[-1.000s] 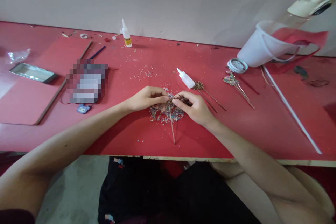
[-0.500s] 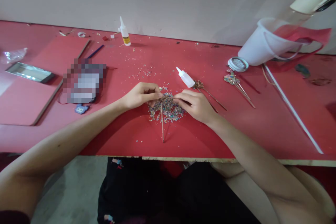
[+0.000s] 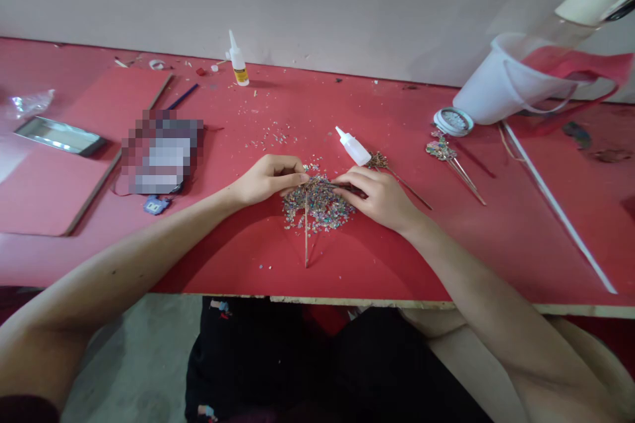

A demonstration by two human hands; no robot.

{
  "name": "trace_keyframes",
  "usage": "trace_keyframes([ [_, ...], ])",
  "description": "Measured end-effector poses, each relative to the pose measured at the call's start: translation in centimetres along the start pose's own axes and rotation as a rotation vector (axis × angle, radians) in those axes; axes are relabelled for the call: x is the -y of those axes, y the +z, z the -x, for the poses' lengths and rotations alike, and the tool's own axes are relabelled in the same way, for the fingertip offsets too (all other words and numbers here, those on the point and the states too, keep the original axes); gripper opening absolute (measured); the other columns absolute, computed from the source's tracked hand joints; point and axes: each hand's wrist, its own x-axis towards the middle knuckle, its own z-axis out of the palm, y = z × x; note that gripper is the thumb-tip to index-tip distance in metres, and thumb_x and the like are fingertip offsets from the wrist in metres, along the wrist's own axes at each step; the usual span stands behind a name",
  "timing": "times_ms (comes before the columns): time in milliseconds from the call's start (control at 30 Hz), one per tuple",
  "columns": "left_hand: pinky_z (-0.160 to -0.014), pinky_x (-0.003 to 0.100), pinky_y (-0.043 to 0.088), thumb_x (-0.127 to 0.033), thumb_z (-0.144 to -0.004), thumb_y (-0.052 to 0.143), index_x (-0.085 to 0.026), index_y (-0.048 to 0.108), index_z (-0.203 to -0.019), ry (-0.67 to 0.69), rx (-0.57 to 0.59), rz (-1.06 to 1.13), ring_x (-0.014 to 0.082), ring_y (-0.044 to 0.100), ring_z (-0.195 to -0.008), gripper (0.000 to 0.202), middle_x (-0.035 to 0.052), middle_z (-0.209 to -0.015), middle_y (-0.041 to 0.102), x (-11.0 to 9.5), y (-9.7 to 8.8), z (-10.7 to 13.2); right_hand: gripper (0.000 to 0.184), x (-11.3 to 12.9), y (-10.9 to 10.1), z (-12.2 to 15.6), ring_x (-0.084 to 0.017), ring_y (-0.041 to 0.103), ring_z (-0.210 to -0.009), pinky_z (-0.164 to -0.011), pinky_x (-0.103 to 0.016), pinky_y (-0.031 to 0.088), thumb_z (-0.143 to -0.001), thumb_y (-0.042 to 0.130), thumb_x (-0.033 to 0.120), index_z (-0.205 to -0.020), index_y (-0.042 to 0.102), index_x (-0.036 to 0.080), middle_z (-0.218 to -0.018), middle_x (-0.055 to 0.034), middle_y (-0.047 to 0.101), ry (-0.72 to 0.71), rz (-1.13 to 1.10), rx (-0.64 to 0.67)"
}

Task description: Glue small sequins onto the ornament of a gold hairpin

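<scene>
My left hand (image 3: 272,180) is closed, thumb against fingers, on the top of a hairpin (image 3: 306,231). The hairpin's thin metal prong points down toward the table's front edge, and my fingers partly hide its head. My right hand (image 3: 380,197) is pinched round a thin dark tool (image 3: 347,186), mostly covered by the fingers, its tip close to the hairpin's head. Under both hands lies a heap of small shiny, multicoloured flakes (image 3: 322,208). Just beyond my right hand are a white glue bottle (image 3: 353,147) on its side and another hairpin (image 3: 407,186).
An upright glue bottle (image 3: 239,69) stands near the wall. To the right lie a decorated hairpin (image 3: 441,149), a round lid (image 3: 453,121), a white bucket (image 3: 491,82) and a white strip (image 3: 560,208). A blurred-out object (image 3: 163,155) and a glass-topped case (image 3: 59,137) are at left.
My right hand has shifted slightly right, away from the hairpin's head, and more of the dark tool shows. My left hand keeps its hold; the hairpin's prong has swung slightly left.
</scene>
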Motion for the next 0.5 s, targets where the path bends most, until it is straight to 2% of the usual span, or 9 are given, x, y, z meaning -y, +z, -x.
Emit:
trace_keyframes([
  [133,-0.047,0.018,0.031,-0.031,-0.087,0.057,-0.012,0.058,-0.074,-0.008,-0.012,0.008,0.0054,0.039,-0.046,0.024,-0.0045,-0.05,0.045,0.02,0.07,-0.07,0.019,-0.72,-0.36,-0.08,-0.018,0.061,-0.084,-0.077,-0.033,0.045,-0.091,0.054,0.036,-0.095,0.067,0.022,-0.092,-0.0056,0.067,-0.011,0.003,0.009],
  [267,-0.048,0.018,0.031,-0.029,-0.088,0.056,-0.012,0.057,-0.072,-0.007,-0.02,0.001,0.0053,0.041,-0.047,0.023,-0.004,-0.051,0.046,0.01,0.06,-0.07,0.016,-0.46,-0.57,-0.15,-0.015,0.061,-0.079,-0.074,-0.03,0.046,-0.09,0.058,0.034,-0.091,0.068,0.022,-0.086,-0.0033,0.067,-0.108,-0.124,0.122],
  [333,-0.049,0.018,0.032,-0.029,-0.088,0.056,-0.012,0.057,-0.073,-0.003,-0.022,0.002,0.0055,0.041,-0.048,0.023,-0.0039,-0.051,0.047,0.05,0.05,-0.08,0.016,-0.39,-0.5,-0.16,-0.015,0.061,-0.078,-0.073,-0.03,0.046,-0.089,0.058,0.034,-0.093,0.068,0.022,-0.087,-0.0033,0.066,-0.093,-0.143,0.092],
  [433,-0.049,0.019,0.031,-0.031,-0.088,0.055,-0.013,0.057,-0.073,-0.003,-0.012,0.008,0.0057,0.04,-0.047,0.024,-0.0043,-0.05,0.045,0.12,0.08,-0.11,0.017,-0.49,-0.29,-0.15,-0.017,0.061,-0.081,-0.075,-0.032,0.045,-0.09,0.057,0.034,-0.095,0.067,0.021,-0.089,-0.005,0.066,-0.036,-0.058,-0.01],
  [500,-0.049,0.019,0.031,-0.032,-0.088,0.055,-0.013,0.057,-0.073,-0.006,-0.015,0.001,0.006,0.039,-0.047,0.024,-0.0044,-0.05,0.045,0.12,0.12,-0.13,0.018,-0.43,-0.12,-0.1,-0.017,0.061,-0.082,-0.075,-0.032,0.045,-0.09,0.056,0.034,-0.095,0.067,0.02,-0.09,-0.0055,0.066,-0.041,-0.014,-0.001],
])
